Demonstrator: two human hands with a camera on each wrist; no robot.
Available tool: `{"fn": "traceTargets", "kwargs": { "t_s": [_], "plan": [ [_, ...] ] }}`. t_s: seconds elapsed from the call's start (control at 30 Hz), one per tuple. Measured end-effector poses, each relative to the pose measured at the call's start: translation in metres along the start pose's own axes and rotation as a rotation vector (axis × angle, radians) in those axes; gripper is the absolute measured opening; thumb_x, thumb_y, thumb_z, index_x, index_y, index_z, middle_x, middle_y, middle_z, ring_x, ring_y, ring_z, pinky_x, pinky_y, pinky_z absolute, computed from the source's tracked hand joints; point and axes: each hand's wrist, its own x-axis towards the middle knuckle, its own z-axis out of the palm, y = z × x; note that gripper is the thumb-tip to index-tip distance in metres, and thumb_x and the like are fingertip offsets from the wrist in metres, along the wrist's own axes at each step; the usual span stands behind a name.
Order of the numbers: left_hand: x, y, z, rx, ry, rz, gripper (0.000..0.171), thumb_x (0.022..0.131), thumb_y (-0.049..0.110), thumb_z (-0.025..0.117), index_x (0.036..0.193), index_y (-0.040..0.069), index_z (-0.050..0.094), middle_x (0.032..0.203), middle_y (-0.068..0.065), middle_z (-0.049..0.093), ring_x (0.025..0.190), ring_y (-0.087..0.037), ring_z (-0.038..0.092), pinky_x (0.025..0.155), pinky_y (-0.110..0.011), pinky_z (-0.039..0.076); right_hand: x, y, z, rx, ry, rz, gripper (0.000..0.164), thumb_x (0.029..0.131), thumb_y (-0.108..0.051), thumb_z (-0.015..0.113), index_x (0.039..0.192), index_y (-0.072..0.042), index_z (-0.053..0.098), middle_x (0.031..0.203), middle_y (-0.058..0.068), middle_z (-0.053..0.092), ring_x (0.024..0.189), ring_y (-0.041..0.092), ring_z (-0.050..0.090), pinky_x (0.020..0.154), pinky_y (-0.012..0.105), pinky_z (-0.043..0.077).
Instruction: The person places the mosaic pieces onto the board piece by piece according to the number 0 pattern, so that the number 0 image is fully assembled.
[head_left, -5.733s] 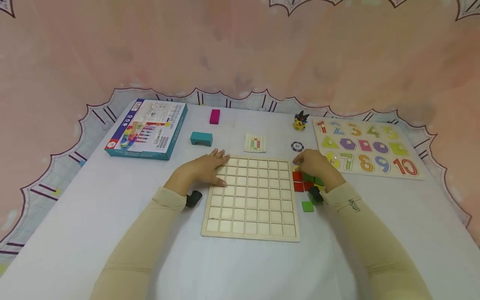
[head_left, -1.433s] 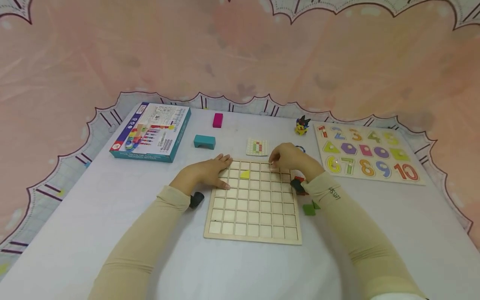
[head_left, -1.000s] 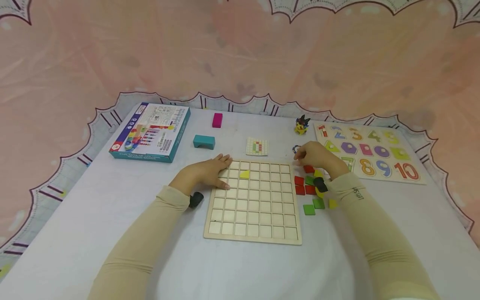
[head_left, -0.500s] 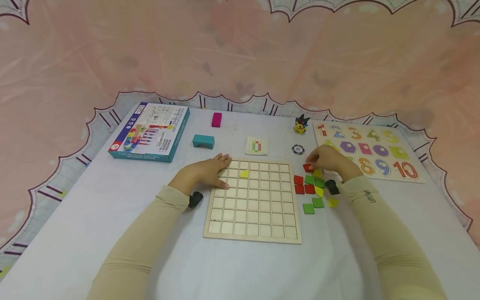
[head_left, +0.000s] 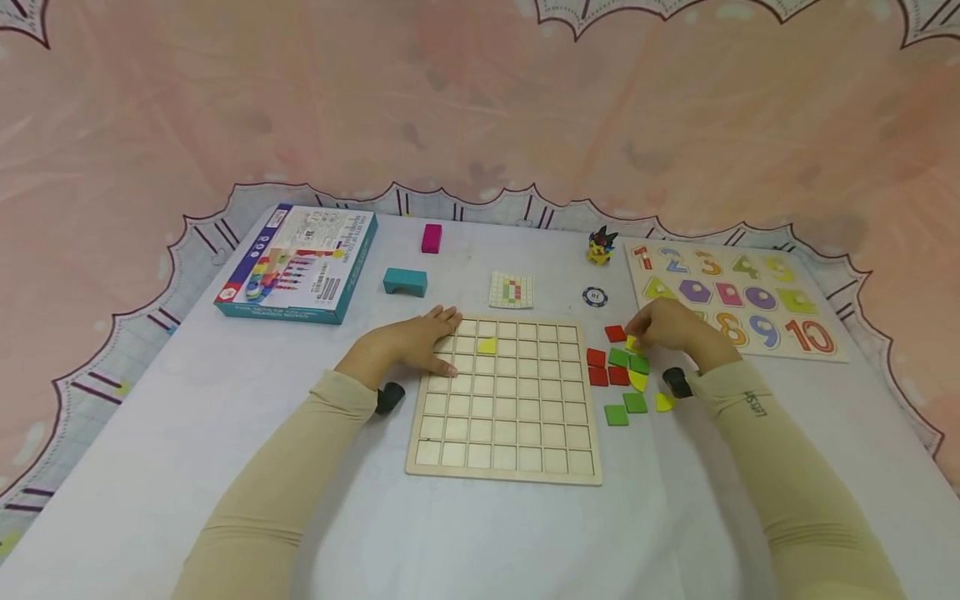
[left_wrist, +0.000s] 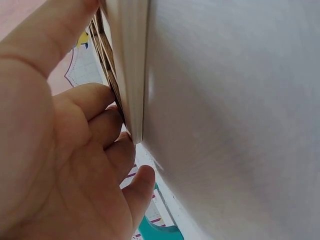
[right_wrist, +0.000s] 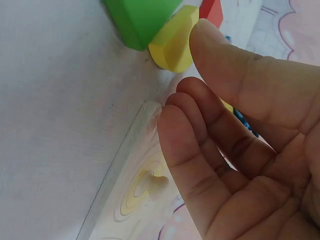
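My left hand (head_left: pixel 408 342) lies spread with straight fingers on the upper left corner of the wooden grid board (head_left: pixel 504 384). The left wrist view shows this hand (left_wrist: pixel 75 145) along the board's edge (left_wrist: pixel 131 75). A yellow tile (head_left: pixel 487 346) with a curved edge sits in one upper cell. Right of the board, my right hand (head_left: pixel 671 327) pinches another yellow tile (head_left: pixel 632 343). Up close, the right thumb meets this yellow tile (right_wrist: pixel 172 45); the index fingertip is hidden. Nearby lie red tiles (head_left: pixel 596 358), green tiles (head_left: pixel 617 415) and a yellow rounded tile (head_left: pixel 663 402).
Behind the board are a pattern card (head_left: pixel 512 290), a poker chip (head_left: pixel 596 297), a teal arch block (head_left: pixel 405 282), a magenta block (head_left: pixel 431 238) and a small figurine (head_left: pixel 601 246). A flat box (head_left: pixel 300 262) lies left, a number puzzle (head_left: pixel 810 287) right.
One yellow tile has come onto the board since the earliest frame. My right hand has gone from the board to the loose tiles, then from a red tile to a yellow one. My left hand stays.
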Motion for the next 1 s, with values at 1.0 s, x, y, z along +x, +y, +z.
{"fn": "traceTargets", "kwargs": {
  "t_s": [1.0],
  "plan": [
    [-0.005,0.004,-0.002,-0.016,-0.006,-0.001,0.093,0.082,0.04,0.066,0.149,0.011,0.008,0.156,-0.006,0.002,0.143,-0.025,-0.006,0.115,-0.048,0.007,-0.001,-0.011,0.001,-0.005,0.033,-0.08,0.012,0.085,-0.003,0.061,0.094,0.001,0.066,0.083,0.009,0.06,0.079,0.022,0.05,0.069,0.029,0.041]
  ]
}}
